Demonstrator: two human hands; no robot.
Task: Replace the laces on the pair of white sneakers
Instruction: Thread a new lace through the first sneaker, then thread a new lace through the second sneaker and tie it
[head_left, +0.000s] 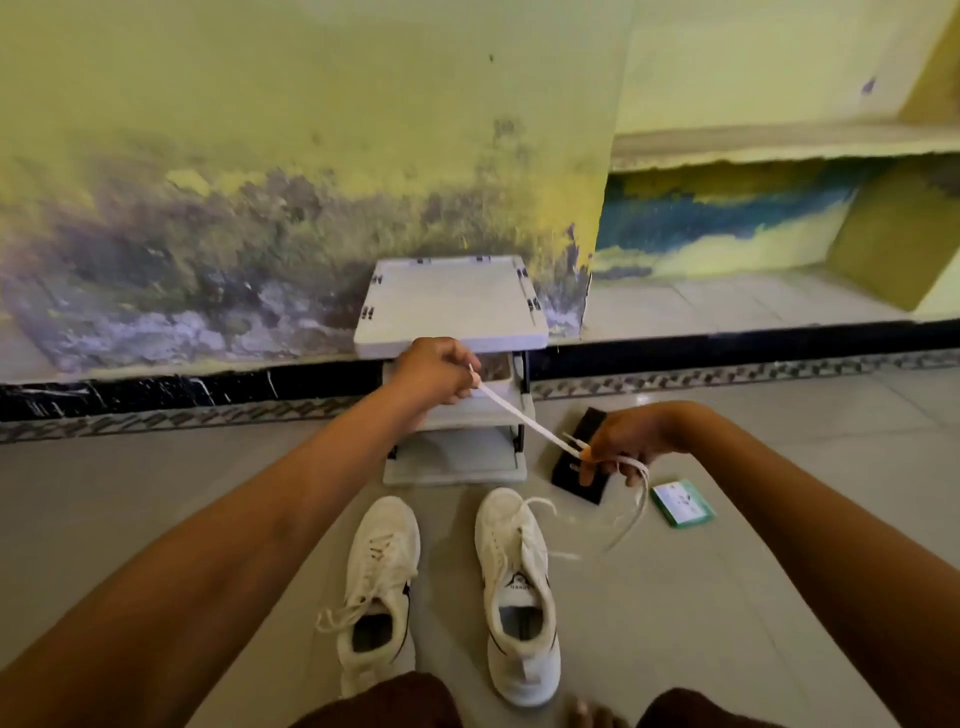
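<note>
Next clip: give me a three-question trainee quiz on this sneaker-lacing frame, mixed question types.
1. True or false: both hands hold the white lace.
2. Which sneaker has a lace through its eyelets? A) left sneaker B) right sneaker
3. Fill in: the green card lies on the ____.

Key: 1. True: left hand and right hand stretch it between them. 2. A. 3. floor.

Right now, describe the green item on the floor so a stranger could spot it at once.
Start at the small white shoe rack against the stained wall, then drop to the tiled floor on its right. Just past the black rectangular pad lies the green packet, flat, with a white label on top. It is the only green thing there, beyond the right sneaker.
</note>
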